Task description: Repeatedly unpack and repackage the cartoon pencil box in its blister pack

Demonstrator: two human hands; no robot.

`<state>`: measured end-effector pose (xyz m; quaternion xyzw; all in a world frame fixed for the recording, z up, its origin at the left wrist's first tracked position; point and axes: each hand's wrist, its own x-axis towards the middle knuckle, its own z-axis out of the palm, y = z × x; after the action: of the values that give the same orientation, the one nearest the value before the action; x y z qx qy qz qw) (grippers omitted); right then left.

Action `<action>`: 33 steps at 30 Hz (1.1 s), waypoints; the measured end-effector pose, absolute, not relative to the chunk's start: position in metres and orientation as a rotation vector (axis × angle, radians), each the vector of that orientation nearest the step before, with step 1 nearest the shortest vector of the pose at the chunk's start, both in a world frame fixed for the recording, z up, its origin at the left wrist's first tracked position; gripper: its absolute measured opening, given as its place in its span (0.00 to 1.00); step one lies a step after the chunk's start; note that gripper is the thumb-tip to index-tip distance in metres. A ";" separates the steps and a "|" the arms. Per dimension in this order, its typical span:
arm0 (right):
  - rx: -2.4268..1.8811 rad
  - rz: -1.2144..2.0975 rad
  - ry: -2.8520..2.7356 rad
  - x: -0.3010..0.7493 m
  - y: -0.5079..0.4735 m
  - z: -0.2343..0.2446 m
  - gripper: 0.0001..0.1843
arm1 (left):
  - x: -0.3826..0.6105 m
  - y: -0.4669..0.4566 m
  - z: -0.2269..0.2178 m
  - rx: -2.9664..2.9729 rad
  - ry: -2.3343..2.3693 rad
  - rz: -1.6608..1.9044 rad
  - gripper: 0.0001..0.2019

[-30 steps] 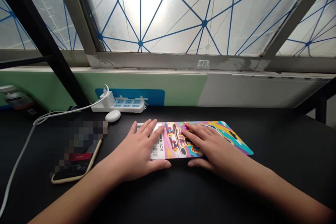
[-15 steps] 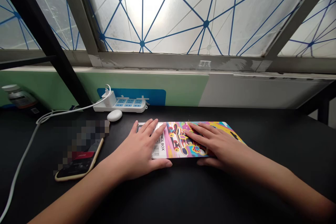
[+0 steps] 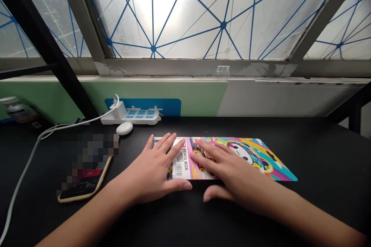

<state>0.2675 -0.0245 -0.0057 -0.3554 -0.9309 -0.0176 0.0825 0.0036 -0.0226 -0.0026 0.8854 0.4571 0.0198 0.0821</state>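
A long, flat pencil box lies on the black desk, printed in pink, yellow and turquoise with a cartoon character. Its left end has a white panel reading "PENCIL BOX" above a barcode. My left hand rests over that left end, fingers stretched and thumb out along the near edge. Across the middle lies my right hand, palm down with its fingers extended and its thumb off the near edge. Neither hand is wrapped around anything. Part of the artwork is hidden beneath my fingers.
Left of my hands lies a phone in a pale case, partly blurred out. A white oval case sits behind it near a power strip. A white cable runs down the left side. A bottle stands far left.
My right hand has slid left along the pencil box, uncovering its right end and the cartoon character. My left hand stays almost in place. The view has shifted slightly.
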 end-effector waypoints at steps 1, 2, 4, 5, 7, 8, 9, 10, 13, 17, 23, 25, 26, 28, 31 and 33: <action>-1.030 -0.022 -2.814 0.263 -0.026 -0.008 0.48 | 0.003 -0.022 -0.003 2.640 1.364 0.065 0.49; -1.013 0.012 -2.842 0.262 -0.026 -0.008 0.50 | 0.003 -0.022 -0.003 2.634 1.366 0.069 0.49; -1.023 0.092 -2.872 0.269 -0.024 -0.005 0.50 | 0.002 -0.021 -0.003 2.626 1.367 0.075 0.48; -1.036 0.138 -2.881 0.277 -0.022 -0.002 0.49 | 0.002 -0.021 -0.002 2.623 1.364 0.074 0.47; -1.071 0.197 -2.877 0.296 -0.017 0.008 0.47 | 0.002 -0.021 -0.001 2.619 1.359 0.062 0.47; -1.097 0.206 -2.869 0.306 -0.015 0.012 0.45 | 0.003 -0.021 -0.001 2.617 1.359 0.055 0.47; -1.121 0.205 -2.861 0.314 -0.012 0.017 0.42 | 0.003 -0.021 0.000 2.617 1.362 0.048 0.47; -1.142 0.198 -2.854 0.321 -0.011 0.020 0.39 | 0.004 -0.021 0.001 2.615 1.366 0.044 0.47; -1.186 0.133 -2.835 0.326 -0.009 0.025 0.35 | 0.002 -0.021 0.002 2.611 1.365 0.041 0.47; -1.108 -0.040 -2.802 0.303 -0.011 0.009 0.42 | -0.008 -0.019 0.002 2.572 1.420 0.049 0.42; -0.993 -0.137 -2.754 0.265 -0.012 -0.026 0.38 | -0.005 -0.018 -0.001 2.578 1.606 0.081 0.33; -0.992 -0.175 -2.744 0.262 -0.011 -0.030 0.33 | 0.002 -0.020 -0.004 2.607 1.588 0.117 0.31; -0.989 -0.193 -2.739 0.262 -0.011 -0.030 0.32 | 0.005 -0.020 -0.005 2.617 1.568 0.140 0.30; -0.988 -0.215 -2.724 0.263 -0.010 -0.030 0.31 | 0.008 -0.019 -0.008 2.624 1.528 0.172 0.30; -0.959 -0.218 -2.709 0.266 -0.008 -0.029 0.29 | 0.004 -0.015 -0.010 2.612 1.485 0.179 0.32; -0.927 -0.227 -2.713 0.270 -0.005 -0.028 0.29 | -0.002 -0.010 -0.010 2.598 1.454 0.181 0.33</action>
<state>0.2697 -0.0048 -0.0285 -0.3195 -0.9350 -0.0781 0.1324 -0.0020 -0.0103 -0.0101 0.8683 0.4860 0.0606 0.0794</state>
